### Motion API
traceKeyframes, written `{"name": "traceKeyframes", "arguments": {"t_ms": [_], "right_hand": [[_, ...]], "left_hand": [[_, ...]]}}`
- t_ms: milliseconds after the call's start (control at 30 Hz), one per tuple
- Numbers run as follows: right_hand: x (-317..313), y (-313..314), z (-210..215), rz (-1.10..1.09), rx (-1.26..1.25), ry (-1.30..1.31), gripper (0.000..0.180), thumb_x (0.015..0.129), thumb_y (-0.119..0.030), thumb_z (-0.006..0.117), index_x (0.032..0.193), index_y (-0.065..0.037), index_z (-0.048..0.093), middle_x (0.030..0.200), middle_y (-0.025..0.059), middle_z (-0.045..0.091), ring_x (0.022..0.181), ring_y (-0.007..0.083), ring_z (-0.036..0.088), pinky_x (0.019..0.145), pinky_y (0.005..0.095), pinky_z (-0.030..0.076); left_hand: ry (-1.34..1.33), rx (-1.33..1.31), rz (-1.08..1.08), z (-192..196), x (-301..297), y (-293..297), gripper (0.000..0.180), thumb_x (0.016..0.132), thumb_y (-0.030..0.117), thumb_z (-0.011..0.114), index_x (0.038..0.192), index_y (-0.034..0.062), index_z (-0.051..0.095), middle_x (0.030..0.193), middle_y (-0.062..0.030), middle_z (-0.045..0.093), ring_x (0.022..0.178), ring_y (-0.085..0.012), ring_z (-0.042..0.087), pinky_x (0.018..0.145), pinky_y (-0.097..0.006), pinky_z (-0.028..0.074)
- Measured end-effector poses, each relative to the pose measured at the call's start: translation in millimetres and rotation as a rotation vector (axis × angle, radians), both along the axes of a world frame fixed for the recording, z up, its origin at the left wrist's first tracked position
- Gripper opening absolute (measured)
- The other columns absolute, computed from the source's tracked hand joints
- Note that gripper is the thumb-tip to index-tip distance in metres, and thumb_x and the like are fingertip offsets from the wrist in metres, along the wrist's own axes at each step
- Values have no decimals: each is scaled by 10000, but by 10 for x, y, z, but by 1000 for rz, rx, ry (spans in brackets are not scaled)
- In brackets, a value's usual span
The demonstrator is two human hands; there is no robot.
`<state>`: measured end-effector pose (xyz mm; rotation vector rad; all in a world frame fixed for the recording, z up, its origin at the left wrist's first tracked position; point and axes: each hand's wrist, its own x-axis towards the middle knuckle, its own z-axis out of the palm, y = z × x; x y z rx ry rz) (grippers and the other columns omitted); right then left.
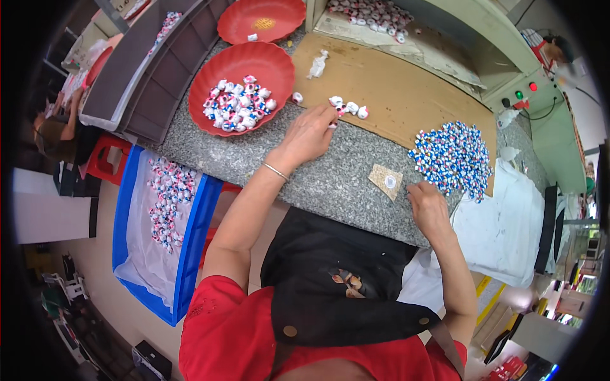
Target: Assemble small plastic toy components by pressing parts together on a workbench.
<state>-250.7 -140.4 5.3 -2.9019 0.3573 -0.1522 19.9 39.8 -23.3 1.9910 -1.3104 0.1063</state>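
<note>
My left hand (pixel 311 134) is over the counter's cardboard edge, fingers closed in a pinch on a small white and pink figure piece (pixel 333 125). Just beyond it lie several similar white and pink pieces (pixel 351 108), and a single one (pixel 297 97) sits nearer the red bowl. On the right, my right hand (pixel 429 208) is closed beside a heap of tiny blue and white pieces (pixel 454 159); whatever its fingertips hold cannot be made out. A scalloped red bowl (pixel 281 73), left of my left hand, contains many white and pink pieces.
A small speckled tan block (pixel 386 181) lies on the grey granite counter (pixel 254 166). Cardboard (pixel 406 105) covers its far part, below a pale green machine housing (pixel 502 38). A second red bowl (pixel 254 16), grey crate (pixel 166 82) and lined blue tray (pixel 185 267) stand leftward. Other people work nearby.
</note>
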Motion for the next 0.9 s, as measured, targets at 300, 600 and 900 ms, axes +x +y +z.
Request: {"name": "traceKeyframes", "arguments": {"t_ms": [300,600,900], "right_hand": [[174,98,130,16,200,-179,120,798,-20,679,918,-11,680,811,134,652,713,301,645,629,381,512],[416,140,103,240,-85,-84,104,760,-29,641,862,-30,656,755,112,610,696,289,625,602,396,504],[406,120,136,246,-21,-131,68,795,-43,642,860,-23,648,744,120,592,700,302,610,604,398,494]], "left_hand": [[1205,-424,-232,35,-569,353,313,913,-6,578,1226,-11,563,1104,-46,577,932,-149,622,816,-276,530],[1421,-464,-280,96,-894,546,328,914,7,592,1238,24,539,1135,-109,613,938,-129,621,780,-265,527],[1589,-449,-358,35,-960,463,391,906,-1,598,1287,36,521,1170,-117,601,954,-150,630,846,-282,531]]}}
